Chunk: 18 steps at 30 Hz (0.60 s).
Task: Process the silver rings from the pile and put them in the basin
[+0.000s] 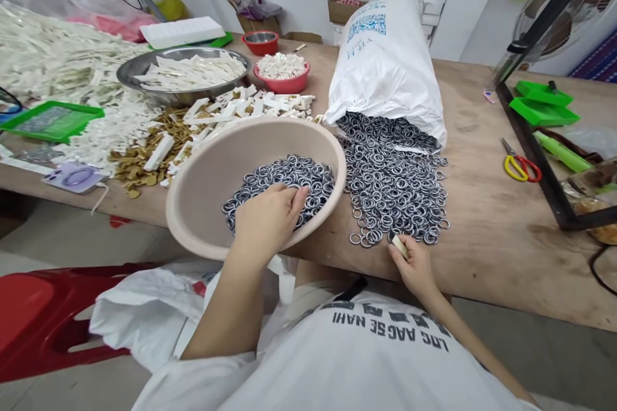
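Observation:
My left hand (267, 218) is inside a large beige basin (197, 205), over a heap of dark metallic rings (289, 170). Its fingers are curled and the thumb lies against them; whatever may be in them is hidden. At the table's front edge my right hand (415, 264) pinches a small cream-coloured flat piece (400, 246) between thumb and fingers. That piece is right beside the near edge of a spread pile of the same rings (395, 192). The pile spills from the mouth of a white woven sack (385, 70) lying on the table.
Left of the basin lie white and brown pieces (144, 148), a steel bowl (126, 77) of white strips and a red bowl (289, 85). Scissors (523, 168) and a black frame (535, 160) are on the right. A red stool (43, 314) stands at lower left.

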### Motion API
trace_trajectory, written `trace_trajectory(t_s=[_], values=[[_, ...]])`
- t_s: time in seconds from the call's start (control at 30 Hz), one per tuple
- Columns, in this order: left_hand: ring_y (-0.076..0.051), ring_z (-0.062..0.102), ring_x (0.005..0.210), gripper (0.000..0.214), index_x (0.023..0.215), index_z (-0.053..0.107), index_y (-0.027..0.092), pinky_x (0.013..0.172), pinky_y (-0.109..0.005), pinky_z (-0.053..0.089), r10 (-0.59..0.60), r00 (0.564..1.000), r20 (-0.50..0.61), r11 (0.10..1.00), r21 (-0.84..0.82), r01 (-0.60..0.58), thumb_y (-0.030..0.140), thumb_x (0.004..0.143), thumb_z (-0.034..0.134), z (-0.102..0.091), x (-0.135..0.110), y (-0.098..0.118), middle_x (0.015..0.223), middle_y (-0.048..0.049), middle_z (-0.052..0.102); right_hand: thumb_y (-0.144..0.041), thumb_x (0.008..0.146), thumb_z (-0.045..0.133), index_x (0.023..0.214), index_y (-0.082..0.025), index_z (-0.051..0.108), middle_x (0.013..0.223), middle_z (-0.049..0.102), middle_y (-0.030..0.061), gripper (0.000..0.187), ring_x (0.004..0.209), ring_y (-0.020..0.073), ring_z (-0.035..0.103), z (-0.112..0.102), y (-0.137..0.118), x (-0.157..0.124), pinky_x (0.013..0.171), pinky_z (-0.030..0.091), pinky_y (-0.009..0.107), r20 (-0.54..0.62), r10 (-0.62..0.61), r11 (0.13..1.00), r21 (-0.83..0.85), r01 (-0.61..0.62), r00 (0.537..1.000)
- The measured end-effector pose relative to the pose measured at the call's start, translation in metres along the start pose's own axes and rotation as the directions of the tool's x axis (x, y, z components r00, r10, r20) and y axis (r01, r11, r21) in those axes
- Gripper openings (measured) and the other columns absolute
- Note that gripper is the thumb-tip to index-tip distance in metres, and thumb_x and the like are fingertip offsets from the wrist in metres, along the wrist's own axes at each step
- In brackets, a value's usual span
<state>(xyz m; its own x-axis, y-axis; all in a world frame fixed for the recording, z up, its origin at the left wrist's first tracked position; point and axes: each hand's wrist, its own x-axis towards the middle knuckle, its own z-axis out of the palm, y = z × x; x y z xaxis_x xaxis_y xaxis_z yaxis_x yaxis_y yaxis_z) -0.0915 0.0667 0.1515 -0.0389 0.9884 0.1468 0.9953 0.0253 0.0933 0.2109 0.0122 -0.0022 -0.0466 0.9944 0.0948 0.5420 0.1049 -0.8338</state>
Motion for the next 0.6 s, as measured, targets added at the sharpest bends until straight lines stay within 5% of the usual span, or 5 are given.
trace_trajectory(t_s=[0.17, 0.4, 0.6], values=[[-0.021, 0.067, 0.1, 0.054, 0.084, 0.074, 0.02, 0.074, -0.027, 0.043, 0.117, 0.992, -0.054, 0.99, -0.078, -0.121, 0.046, 0.104, 0.031, 0.004, -0.002, -0.006, 0.117, -0.0058, 0.072, -0.042, 0.097, 0.056, 0.103, -0.019, 0.067, 0.083, 0.069, 0.0026, 0.026, 0.072, 0.0185, 0.06, -0.001, 0.0, 0.0, 0.069, 0.042, 0.029, 0.006, -0.002, 1.0, -0.011, 0.002, 1.0], [-0.022, 0.062, 0.066, 0.055, 0.076, 0.061, 0.022, 0.06, -0.029, 0.031, 0.155, 0.967, 0.204, 0.987, 0.014, -0.162, 0.054, 0.103, 0.026, -0.004, -0.003, -0.01, 0.07, -0.0059, 0.069, -0.042, 0.097, 0.057, 0.102, -0.02, 0.067, 0.083, 0.069, 0.0011, 0.024, 0.074, 0.0175, 0.061, -0.001, 0.001, -0.001, 0.069, 0.042, 0.028, 0.012, -0.002, 1.0, 0.013, 0.002, 1.0], [-0.024, 0.065, 0.066, 0.036, 0.104, 0.059, 0.02, 0.059, -0.031, 0.039, 0.109, 0.98, 0.166, 0.994, -0.03, -0.105, 0.046, 0.102, 0.034, -0.005, -0.005, -0.013, 0.076, -0.0053, 0.07, -0.041, 0.096, 0.058, 0.103, -0.021, 0.068, 0.084, 0.069, 0.0008, 0.023, 0.073, 0.0175, 0.061, -0.001, 0.003, 0.0, 0.068, 0.041, 0.028, 0.012, 0.002, 1.0, -0.016, -0.002, 1.0]])
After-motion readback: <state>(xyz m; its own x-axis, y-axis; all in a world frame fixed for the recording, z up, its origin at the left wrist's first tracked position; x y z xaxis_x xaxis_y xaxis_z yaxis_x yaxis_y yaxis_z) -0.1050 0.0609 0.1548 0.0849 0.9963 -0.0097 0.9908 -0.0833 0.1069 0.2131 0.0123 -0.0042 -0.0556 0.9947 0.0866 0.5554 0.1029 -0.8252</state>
